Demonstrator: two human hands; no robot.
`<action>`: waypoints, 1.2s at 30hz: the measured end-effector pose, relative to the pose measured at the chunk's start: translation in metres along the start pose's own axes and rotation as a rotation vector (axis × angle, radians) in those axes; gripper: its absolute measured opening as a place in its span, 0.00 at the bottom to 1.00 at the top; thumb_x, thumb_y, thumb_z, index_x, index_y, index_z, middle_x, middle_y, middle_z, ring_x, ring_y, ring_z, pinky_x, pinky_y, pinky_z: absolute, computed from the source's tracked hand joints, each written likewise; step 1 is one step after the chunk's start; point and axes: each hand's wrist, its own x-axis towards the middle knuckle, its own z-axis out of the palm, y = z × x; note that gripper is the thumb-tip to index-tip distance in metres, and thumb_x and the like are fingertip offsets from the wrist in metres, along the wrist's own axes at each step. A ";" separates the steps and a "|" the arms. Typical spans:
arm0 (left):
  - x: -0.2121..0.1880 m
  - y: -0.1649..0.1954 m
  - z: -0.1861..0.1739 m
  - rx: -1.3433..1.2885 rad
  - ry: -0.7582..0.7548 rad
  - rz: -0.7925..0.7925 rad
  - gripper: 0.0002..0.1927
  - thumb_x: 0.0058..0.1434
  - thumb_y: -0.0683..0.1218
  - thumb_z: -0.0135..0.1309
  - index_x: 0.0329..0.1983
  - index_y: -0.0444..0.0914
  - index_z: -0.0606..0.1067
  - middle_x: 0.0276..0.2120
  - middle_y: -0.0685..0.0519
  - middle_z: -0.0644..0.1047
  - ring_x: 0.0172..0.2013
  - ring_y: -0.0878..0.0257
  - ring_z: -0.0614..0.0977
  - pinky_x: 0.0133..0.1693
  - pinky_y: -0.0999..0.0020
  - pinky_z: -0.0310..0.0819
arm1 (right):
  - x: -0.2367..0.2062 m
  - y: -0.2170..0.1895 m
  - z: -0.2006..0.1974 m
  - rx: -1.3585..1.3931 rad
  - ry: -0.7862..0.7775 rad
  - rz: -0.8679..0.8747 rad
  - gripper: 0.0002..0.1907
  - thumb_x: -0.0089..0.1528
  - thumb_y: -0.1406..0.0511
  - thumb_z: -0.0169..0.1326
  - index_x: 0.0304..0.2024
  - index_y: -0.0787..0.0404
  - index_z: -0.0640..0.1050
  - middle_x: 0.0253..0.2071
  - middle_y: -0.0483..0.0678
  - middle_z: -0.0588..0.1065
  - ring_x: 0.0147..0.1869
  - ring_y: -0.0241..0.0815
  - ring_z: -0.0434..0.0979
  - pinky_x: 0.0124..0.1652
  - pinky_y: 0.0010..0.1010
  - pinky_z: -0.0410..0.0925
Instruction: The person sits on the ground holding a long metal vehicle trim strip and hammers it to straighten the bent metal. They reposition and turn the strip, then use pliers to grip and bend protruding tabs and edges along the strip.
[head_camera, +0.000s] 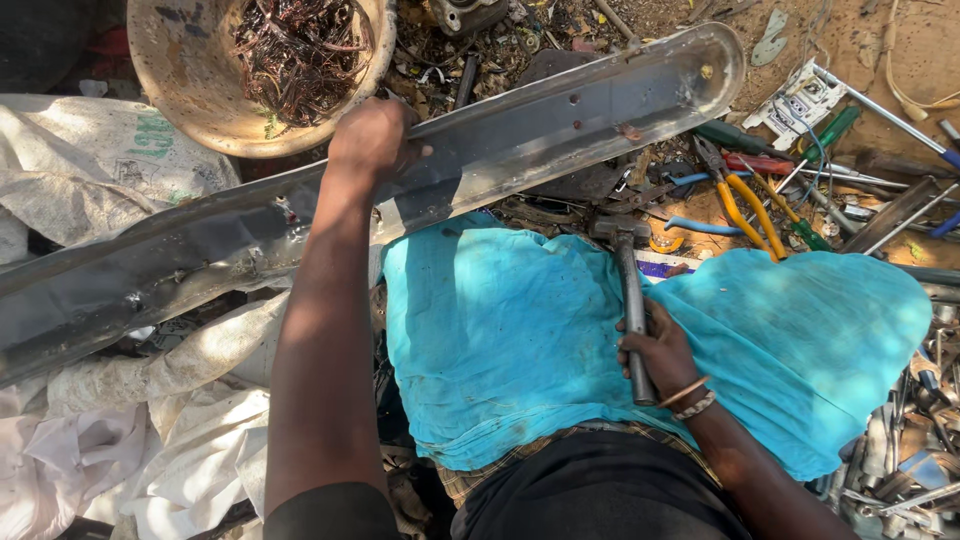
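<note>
A long grey metal channel (560, 110) lies slantwise across the ground, from the lower left up to the upper right. My left hand (372, 138) grips its far edge near the middle. My right hand (662, 352) is closed around the metal handle of a hammer (628, 280). The hammer's head points away from me and rests just below the channel. A turquoise cloth (500, 340) covers my lap under the hammer.
A round bowl of tangled wire scrap (290, 55) stands beyond the channel. Yellow-handled pliers (745, 205), screwdrivers and other tools lie to the right. White sacks (90, 170) lie on the left, and metal bits (900, 460) at the lower right.
</note>
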 end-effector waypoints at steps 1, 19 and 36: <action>0.006 -0.002 0.002 -0.018 -0.095 -0.043 0.22 0.52 0.59 0.71 0.38 0.39 0.81 0.34 0.42 0.80 0.38 0.42 0.82 0.41 0.46 0.74 | 0.004 0.003 -0.003 0.172 -0.055 0.074 0.38 0.55 0.71 0.53 0.69 0.64 0.60 0.38 0.49 0.75 0.25 0.38 0.73 0.21 0.32 0.68; 0.031 -0.022 0.026 0.160 0.020 0.002 0.31 0.51 0.70 0.65 0.38 0.39 0.79 0.35 0.43 0.80 0.37 0.46 0.83 0.38 0.51 0.77 | -0.039 -0.159 0.033 -0.157 0.449 -1.041 0.08 0.76 0.70 0.47 0.52 0.69 0.65 0.26 0.50 0.69 0.20 0.38 0.69 0.21 0.28 0.66; 0.049 -0.032 0.031 0.214 -0.048 0.041 0.31 0.54 0.71 0.62 0.42 0.41 0.78 0.36 0.45 0.80 0.40 0.51 0.83 0.39 0.53 0.78 | -0.009 -0.223 0.066 -0.575 0.232 -0.882 0.13 0.69 0.71 0.54 0.54 0.69 0.68 0.33 0.46 0.72 0.27 0.34 0.73 0.25 0.27 0.67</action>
